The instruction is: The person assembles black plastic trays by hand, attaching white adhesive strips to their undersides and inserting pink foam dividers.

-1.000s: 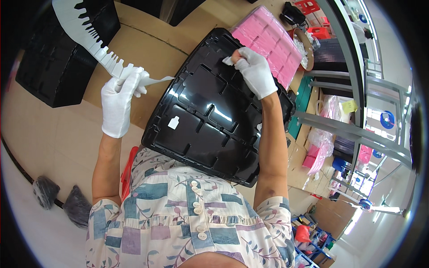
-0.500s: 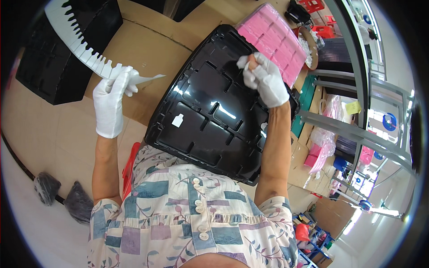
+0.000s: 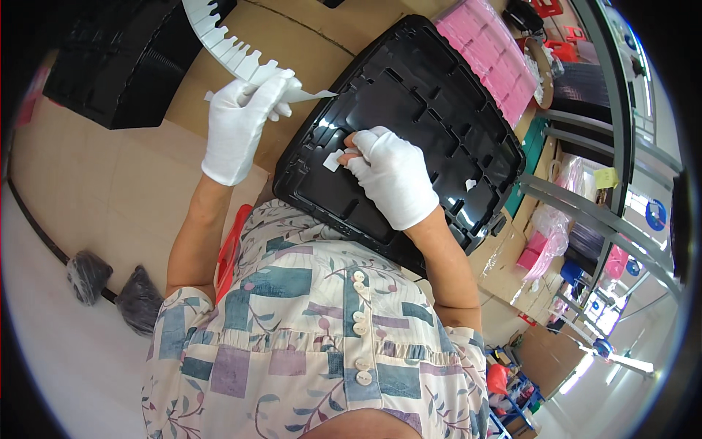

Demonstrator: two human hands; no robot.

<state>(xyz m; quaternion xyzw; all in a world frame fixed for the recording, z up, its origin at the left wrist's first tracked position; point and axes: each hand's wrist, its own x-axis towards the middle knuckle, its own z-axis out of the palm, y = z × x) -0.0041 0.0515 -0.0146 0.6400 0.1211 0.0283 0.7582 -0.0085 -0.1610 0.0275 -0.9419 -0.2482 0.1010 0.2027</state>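
Both hands wear white gloves: from my remote seat I see the left hand [image 3: 245, 121] closed on a white toothed strip [image 3: 230, 55], pinching its lower stretch between thumb and fingers; the right hand [image 3: 395, 175] is over the black tray [image 3: 439, 95] with its fingers bent together, bare fingertips at the edge of a white label [image 3: 333, 160]; whether they grip it or only press it I cannot tell. I judge the strip feather-light, limp and springy, its narrow teeth easy to crease or tear, so I would take it by the plain edge opposite them; the tray looks light and fairly stiff, its glossy face slippery to gloves, so the rim is the place to hold; the label seems thin and best handled by an edge. As for direction, the strip's long axis curves from the top of my view down rightward into the left hand, teeth along its upper right edge, and its free tail points right to the tray's left rim; the tray lies against the patterned shirt [image 3: 292, 293], its long axis apparently slanting from lower left to upper right, though the fisheye bends its edges.
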